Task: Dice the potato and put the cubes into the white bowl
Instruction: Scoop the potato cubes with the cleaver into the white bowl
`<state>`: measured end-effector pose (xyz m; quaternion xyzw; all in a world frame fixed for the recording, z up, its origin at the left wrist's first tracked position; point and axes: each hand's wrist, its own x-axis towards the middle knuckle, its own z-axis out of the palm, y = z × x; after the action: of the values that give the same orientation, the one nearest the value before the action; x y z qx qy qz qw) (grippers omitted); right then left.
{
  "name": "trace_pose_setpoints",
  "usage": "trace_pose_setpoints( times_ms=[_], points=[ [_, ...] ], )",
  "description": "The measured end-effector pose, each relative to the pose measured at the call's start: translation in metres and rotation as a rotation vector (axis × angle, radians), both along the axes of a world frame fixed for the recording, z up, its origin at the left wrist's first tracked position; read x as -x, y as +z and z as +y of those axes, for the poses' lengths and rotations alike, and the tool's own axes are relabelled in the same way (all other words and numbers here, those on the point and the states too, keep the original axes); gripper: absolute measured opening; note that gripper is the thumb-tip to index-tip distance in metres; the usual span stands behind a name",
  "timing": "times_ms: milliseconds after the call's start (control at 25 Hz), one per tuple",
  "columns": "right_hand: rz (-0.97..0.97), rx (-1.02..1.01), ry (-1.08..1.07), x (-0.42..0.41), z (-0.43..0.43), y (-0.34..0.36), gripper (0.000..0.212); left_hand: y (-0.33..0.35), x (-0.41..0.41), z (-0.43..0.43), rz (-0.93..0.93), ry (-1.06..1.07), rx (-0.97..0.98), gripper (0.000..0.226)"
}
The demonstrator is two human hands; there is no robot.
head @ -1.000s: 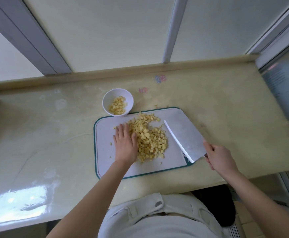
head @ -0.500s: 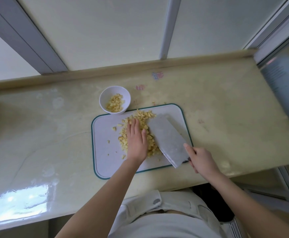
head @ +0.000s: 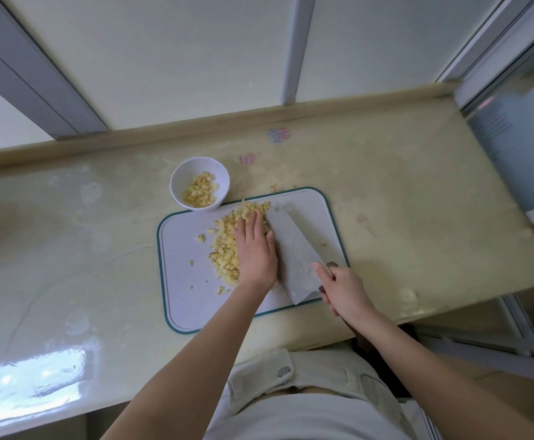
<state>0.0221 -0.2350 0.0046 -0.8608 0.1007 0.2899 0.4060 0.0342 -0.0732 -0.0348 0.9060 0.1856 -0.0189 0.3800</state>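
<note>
A heap of yellow potato cubes (head: 226, 249) lies on the white cutting board (head: 183, 281) with a teal rim. My left hand (head: 254, 252) lies flat with straight fingers on the heap's right side, pressing cubes against the broad blade of the cleaver (head: 294, 249). My right hand (head: 343, 289) grips the cleaver's handle at the board's near right corner; the blade lies tilted beside the heap. The white bowl (head: 199, 184) stands just beyond the board's far left corner and holds some cubes.
A few stray cubes (head: 201, 238) lie on the board left of the heap. The cream counter (head: 418, 217) ends in a raised back ledge (head: 195, 130) under a window. A glass panel (head: 520, 147) bounds the right side. The counter's front edge runs close to my body.
The cleaver has slid left across the board until it meets the heap. My left hand has moved from the heap's left side over to its right, against the blade.
</note>
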Motion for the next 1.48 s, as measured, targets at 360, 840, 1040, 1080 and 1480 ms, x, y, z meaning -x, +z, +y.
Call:
trace_pose_setpoints(
  times_ms=[360, 840, 1040, 1080, 1480],
  points=[
    [0.025, -0.038, -0.045, 0.004, -0.006, 0.013, 0.045, 0.006, 0.004, -0.001, -0.03, -0.05, -0.069, 0.046],
    [0.007, -0.086, -0.045, -0.019, 0.032, 0.037, 0.048, 0.026, -0.019, 0.031, -0.152, 0.035, -0.106, 0.044],
    [-0.011, -0.121, -0.022, -0.047, 0.069, 0.044, 0.044, 0.031, -0.051, 0.065, -0.159, 0.067, -0.115, 0.044],
    [-0.006, -0.129, -0.027, -0.053, 0.075, 0.045, 0.043, 0.03, -0.057, 0.072, -0.154, 0.068, -0.112, 0.043],
    [0.025, -0.092, 0.013, -0.087, 0.105, 0.047, 0.04, 0.015, -0.079, 0.119, -0.058, 0.107, -0.092, 0.053]
  ],
)
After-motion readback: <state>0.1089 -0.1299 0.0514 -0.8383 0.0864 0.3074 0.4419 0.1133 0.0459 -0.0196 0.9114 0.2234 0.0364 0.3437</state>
